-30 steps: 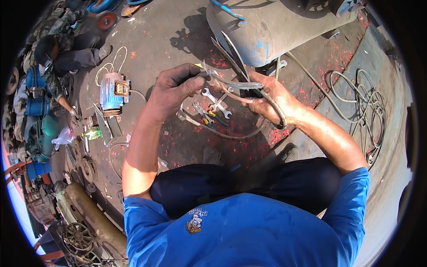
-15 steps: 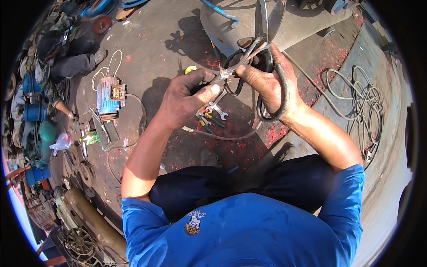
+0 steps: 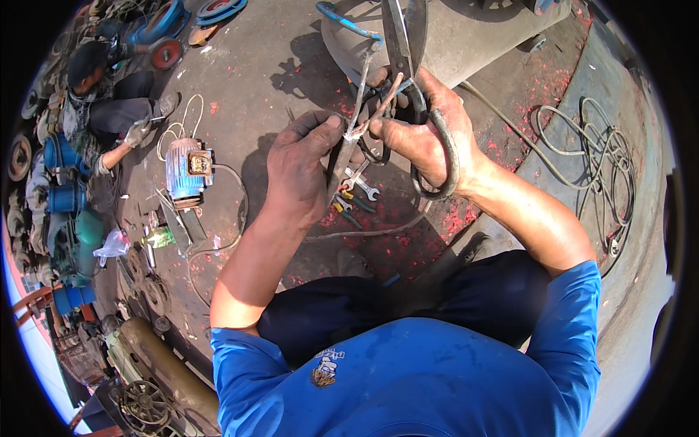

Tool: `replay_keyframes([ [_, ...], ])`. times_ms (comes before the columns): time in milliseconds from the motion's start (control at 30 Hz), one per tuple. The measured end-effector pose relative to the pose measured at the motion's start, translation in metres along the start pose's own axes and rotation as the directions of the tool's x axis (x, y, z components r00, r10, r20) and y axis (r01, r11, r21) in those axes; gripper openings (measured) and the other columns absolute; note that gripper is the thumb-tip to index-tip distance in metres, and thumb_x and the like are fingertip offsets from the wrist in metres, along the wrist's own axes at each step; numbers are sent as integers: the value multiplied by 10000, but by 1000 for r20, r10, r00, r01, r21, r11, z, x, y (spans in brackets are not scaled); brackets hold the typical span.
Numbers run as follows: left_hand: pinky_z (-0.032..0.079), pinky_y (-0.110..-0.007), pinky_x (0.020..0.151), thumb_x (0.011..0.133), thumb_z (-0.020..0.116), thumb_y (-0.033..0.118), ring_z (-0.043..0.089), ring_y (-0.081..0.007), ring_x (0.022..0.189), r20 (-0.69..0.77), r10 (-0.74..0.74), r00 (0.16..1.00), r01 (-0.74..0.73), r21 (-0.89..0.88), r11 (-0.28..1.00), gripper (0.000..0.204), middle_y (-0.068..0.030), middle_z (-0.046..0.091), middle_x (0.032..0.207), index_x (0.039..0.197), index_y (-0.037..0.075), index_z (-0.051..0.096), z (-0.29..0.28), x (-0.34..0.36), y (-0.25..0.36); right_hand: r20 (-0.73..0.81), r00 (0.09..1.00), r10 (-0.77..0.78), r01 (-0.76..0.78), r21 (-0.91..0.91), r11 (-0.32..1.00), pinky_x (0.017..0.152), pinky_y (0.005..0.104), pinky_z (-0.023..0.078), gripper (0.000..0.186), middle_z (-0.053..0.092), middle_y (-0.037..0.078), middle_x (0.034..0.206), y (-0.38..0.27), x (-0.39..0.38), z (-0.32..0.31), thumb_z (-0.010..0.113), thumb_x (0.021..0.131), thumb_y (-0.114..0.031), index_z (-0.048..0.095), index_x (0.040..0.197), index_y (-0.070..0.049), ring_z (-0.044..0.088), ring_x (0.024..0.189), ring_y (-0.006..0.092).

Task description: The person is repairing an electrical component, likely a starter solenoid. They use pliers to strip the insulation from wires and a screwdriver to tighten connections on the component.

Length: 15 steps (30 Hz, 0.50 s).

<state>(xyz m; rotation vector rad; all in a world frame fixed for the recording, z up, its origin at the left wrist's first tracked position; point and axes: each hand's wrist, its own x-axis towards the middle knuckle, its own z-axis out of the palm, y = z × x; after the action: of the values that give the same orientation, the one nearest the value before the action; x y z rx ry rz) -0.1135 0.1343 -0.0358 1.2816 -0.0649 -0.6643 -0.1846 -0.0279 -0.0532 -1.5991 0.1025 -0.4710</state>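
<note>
My left hand (image 3: 298, 164) is closed on a grey cable (image 3: 336, 166), whose split end fans upward into a grey strand (image 3: 362, 80) and a brownish one (image 3: 386, 98). My right hand (image 3: 444, 149) grips large dark scissors (image 3: 400, 40) by their looped handles, blades upright and partly apart, with its thumb beside the split wires. Whether the blades touch the wires I cannot tell. Below both hands on the dark floor lie metal wrenches (image 3: 368, 191) and pliers with coloured handles (image 3: 344, 213).
A grey tank (image 3: 495, 33) lies ahead. At left are a blue motor (image 3: 182, 164) with cords, a crouching co-worker (image 3: 120, 109), and piled machine parts (image 3: 65, 197). Coiled cable (image 3: 604, 167) lies at right on a plate; a long cylinder (image 3: 156, 349) is at lower left.
The scissors have swung from leaning left to upright, and the wire strands from sideways to pointing upward. Both hands shifted with them. The co-worker's gloved hand has risen.
</note>
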Motion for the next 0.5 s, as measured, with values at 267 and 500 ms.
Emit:
replay_keyframes([
  [267,475,-248,579,978,574,81,594,-105,657,198,217,956,-256,199,946,151,-76,646,805,1087,-20,591,-11,6,-14,-1,977,215,-208,258,943,490,264,478,430,644,57,728,8,11,-6,742,797,-97,553,1158,42,594,569,106],
  [500,455,-219,615,954,653,83,559,-48,680,162,285,945,-324,332,886,111,-9,638,774,1015,-7,633,-10,14,-12,-10,992,125,-123,126,984,606,293,530,474,657,63,789,13,13,-1,747,784,-103,549,1187,49,622,684,116],
])
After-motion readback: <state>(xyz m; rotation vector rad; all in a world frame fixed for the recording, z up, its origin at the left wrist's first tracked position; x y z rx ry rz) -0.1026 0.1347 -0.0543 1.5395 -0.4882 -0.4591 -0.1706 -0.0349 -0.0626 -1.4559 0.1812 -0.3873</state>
